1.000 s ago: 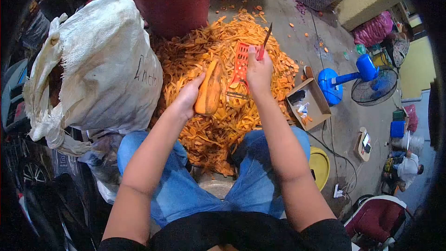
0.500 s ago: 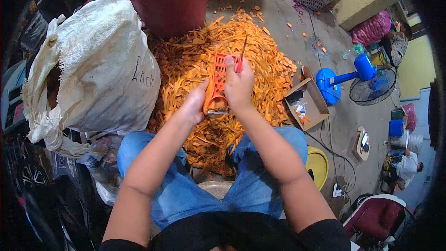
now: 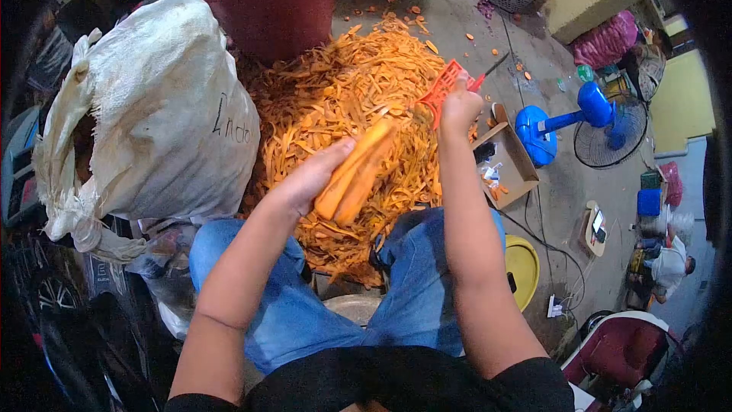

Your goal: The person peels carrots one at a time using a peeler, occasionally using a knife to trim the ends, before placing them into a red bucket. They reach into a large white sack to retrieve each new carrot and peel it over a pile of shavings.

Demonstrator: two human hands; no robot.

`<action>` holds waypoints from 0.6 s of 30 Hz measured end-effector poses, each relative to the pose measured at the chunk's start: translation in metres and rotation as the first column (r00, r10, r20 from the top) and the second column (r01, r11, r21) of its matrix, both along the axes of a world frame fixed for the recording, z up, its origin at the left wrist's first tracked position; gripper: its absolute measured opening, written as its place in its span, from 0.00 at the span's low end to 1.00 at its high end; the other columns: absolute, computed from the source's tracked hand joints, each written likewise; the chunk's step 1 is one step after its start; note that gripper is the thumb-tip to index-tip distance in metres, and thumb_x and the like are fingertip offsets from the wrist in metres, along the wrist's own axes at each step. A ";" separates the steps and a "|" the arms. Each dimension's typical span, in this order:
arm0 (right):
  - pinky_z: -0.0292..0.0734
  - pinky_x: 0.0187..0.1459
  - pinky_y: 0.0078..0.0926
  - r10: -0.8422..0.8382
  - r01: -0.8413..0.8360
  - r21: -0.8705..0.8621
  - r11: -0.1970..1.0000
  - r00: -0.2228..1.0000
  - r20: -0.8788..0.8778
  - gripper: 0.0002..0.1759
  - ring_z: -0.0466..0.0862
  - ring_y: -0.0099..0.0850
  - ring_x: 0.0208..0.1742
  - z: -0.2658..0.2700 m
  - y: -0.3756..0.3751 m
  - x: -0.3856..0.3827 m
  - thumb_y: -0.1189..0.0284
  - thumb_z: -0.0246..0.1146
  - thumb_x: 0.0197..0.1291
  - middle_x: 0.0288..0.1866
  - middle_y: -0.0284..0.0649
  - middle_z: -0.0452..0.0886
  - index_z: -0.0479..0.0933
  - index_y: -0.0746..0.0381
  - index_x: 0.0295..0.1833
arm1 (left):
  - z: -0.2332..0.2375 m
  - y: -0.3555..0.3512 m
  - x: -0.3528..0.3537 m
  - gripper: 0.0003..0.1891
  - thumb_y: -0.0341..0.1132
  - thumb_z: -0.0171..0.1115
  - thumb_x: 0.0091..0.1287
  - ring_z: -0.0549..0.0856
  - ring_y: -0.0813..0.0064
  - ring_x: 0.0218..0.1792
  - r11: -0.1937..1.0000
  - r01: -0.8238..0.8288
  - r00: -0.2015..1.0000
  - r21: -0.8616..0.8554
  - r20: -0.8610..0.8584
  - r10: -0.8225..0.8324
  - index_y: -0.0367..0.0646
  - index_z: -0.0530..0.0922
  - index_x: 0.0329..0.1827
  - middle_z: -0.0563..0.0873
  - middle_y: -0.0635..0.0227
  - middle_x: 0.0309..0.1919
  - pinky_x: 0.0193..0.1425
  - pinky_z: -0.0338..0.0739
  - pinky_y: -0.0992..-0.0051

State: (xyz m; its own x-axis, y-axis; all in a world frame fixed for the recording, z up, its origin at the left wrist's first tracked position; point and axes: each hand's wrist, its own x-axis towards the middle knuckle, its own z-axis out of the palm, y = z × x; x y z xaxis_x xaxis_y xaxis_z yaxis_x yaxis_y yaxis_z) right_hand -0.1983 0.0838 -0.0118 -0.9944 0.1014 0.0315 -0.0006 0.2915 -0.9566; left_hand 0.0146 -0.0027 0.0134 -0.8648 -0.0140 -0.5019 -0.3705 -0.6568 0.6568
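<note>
My left hand (image 3: 313, 177) is closed around the lower side of a thick, partly peeled carrot (image 3: 357, 172), tilted up to the right over the heap. Further out to the right, my right hand (image 3: 462, 107) grips a red peeler (image 3: 444, 85) with a perforated body. A knife (image 3: 496, 65) with a red handle sticks out of the same hand, its dark blade pointing up and right. The peeler is apart from the carrot. Beneath both hands lies a large heap of orange peelings (image 3: 374, 76).
A white woven sack (image 3: 168, 122) stands left of the heap, and a big red tub (image 3: 267, 8) behind it. On the right are a cardboard box (image 3: 515, 160), a blue fan (image 3: 537, 137) and a yellow lid (image 3: 521, 271). A person (image 3: 667, 268) sits far right.
My right hand has swung right and outward, carrying the peeler and knife away from the carrot. The carrot, earlier largely hidden behind the peeler, now shows fully in my left hand.
</note>
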 end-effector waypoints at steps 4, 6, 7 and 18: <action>0.60 0.23 0.23 0.255 -0.302 -0.146 0.942 0.927 -0.274 0.14 0.61 0.26 0.18 0.017 -0.023 0.043 0.67 0.53 0.55 0.15 0.34 0.63 0.64 0.64 0.23 | -0.026 -0.022 -0.003 0.22 0.39 0.50 0.57 0.75 0.78 0.39 0.806 -0.136 0.990 -0.576 -0.062 0.124 0.40 0.62 0.53 0.74 0.63 0.42 0.42 0.70 0.79; 0.60 0.23 0.24 0.317 -0.368 -0.110 0.923 0.892 -0.321 0.14 0.61 0.26 0.18 0.012 -0.030 0.049 0.66 0.52 0.55 0.15 0.35 0.64 0.64 0.64 0.24 | -0.004 -0.023 -0.002 0.28 0.32 0.57 0.47 0.72 0.77 0.41 0.715 -0.093 0.983 -0.693 0.052 0.178 0.39 0.60 0.54 0.71 0.62 0.42 0.45 0.68 0.77; 0.60 0.23 0.24 0.376 -0.428 -0.070 0.901 0.852 -0.365 0.14 0.61 0.26 0.18 0.014 -0.031 0.053 0.66 0.52 0.55 0.15 0.35 0.64 0.64 0.64 0.24 | -0.007 -0.026 -0.001 0.28 0.32 0.57 0.47 0.72 0.77 0.41 0.713 -0.093 0.982 -0.695 0.053 0.180 0.39 0.60 0.54 0.71 0.62 0.42 0.45 0.68 0.77; 0.71 0.30 0.39 0.893 -0.606 0.786 0.124 0.413 0.177 0.10 0.77 0.41 0.26 0.020 -0.019 0.074 0.65 0.54 0.45 0.22 0.46 0.76 0.70 0.61 0.27 | -0.004 -0.045 0.004 0.23 0.30 0.58 0.49 0.79 0.72 0.31 0.966 -0.256 0.967 -0.038 -0.020 0.256 0.41 0.63 0.48 0.75 0.65 0.32 0.34 0.77 0.70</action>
State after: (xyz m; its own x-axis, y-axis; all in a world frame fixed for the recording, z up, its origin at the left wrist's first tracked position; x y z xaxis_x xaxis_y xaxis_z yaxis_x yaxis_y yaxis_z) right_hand -0.1240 0.0648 0.0080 -0.4503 -0.8895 -0.0782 -0.8275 0.4485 -0.3378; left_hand 0.0190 -0.0479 0.0092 -0.8372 -0.2557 -0.4835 -0.1833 -0.7016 0.6886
